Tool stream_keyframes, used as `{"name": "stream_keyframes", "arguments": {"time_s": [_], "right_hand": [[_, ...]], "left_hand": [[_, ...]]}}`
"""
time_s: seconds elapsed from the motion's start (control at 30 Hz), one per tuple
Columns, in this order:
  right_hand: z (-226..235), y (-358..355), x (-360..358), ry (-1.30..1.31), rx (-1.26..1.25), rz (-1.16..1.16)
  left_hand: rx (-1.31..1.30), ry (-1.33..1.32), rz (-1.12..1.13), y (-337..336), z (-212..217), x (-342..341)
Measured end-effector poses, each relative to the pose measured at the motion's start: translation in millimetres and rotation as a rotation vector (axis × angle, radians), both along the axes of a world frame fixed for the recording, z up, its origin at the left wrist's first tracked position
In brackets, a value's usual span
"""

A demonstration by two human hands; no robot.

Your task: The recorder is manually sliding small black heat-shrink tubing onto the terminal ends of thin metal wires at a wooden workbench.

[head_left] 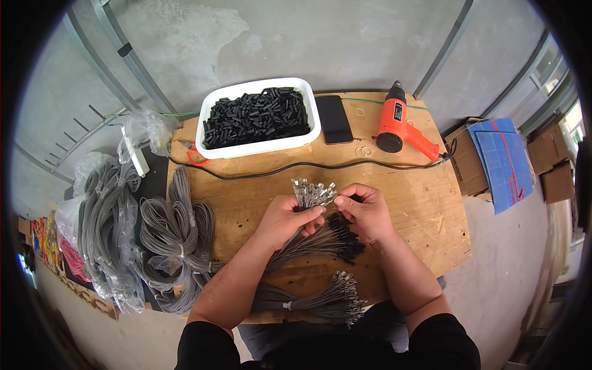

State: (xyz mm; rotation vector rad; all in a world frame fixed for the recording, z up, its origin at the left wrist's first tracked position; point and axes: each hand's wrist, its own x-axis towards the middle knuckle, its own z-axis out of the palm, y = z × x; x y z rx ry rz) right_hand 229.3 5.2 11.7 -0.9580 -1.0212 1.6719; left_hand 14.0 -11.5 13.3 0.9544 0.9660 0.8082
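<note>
Gripping a bundle of grey wires with metal terminal ends (313, 196) in your left hand (285, 221), you pinch its tips with your right hand (365, 213), above the wooden board (425, 209), near the white tub of black sleeves (258, 117).

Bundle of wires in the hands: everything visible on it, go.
The wire bundle is a sheaf of thin grey leads, fanned out, lying diagonally over the wooden board. Its upper ends carry small silvery metal terminals, bunched between both hands; the left hand grips the sheaf just below them, the right hand pinches at the terminals. Short black sleeves sit on the leads under the right hand. The lower ends run beneath the left forearm.
</note>
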Motion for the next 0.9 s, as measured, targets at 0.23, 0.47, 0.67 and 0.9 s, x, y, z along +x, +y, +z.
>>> {"name": "stream_keyframes", "arguments": {"time_s": [0.23, 0.47, 0.67, 0.9], "right_hand": [[3, -1, 0, -0.027, -0.050, 0.028], [8, -1, 3, 0.110, -0.090, 0.074], [9, 1, 7, 0.092, -0.153, 0.103], [2, 0, 5, -0.292, 0.044, 0.030]], "left_hand": [[-0.004, -0.116, -0.013, 0, 0, -5], [0.020, -0.082, -0.050, 2, 0, -5], [0.046, -0.049, -0.078, 2, 1, -6], [0.094, -0.058, 0.004, 1, -1, -5]]}}
